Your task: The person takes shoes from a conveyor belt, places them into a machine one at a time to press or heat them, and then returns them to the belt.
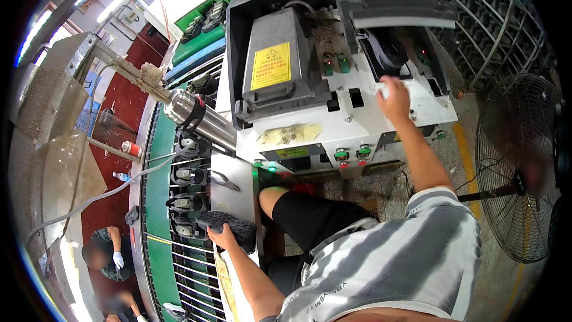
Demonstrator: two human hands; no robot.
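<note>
My right hand (394, 100) reaches up to the white-topped machine (369, 122), fingers apart, just in front of a dark shoe (388, 50) that sits in the machine's right bay under a raised dark cover (405, 0). Nothing shows in that hand. Down at the left, my left hand (223, 238) lies against a dark fuzzy pad (238, 231) at the conveyor's edge, thumb and fingers spread. Part of its fingers is hard to make out against the dark material. Beside it, several dark shoes (189, 203) stand in a row along the conveyor.
The green conveyor (158, 203) with metal rollers runs along my left. Pliers (226, 181) lie on the metal ledge near a steel cylinder (193, 113). A large floor fan (518, 167) stands at right, below a rack (471, 18). Another person's gloved hand (118, 260) shows beyond the conveyor.
</note>
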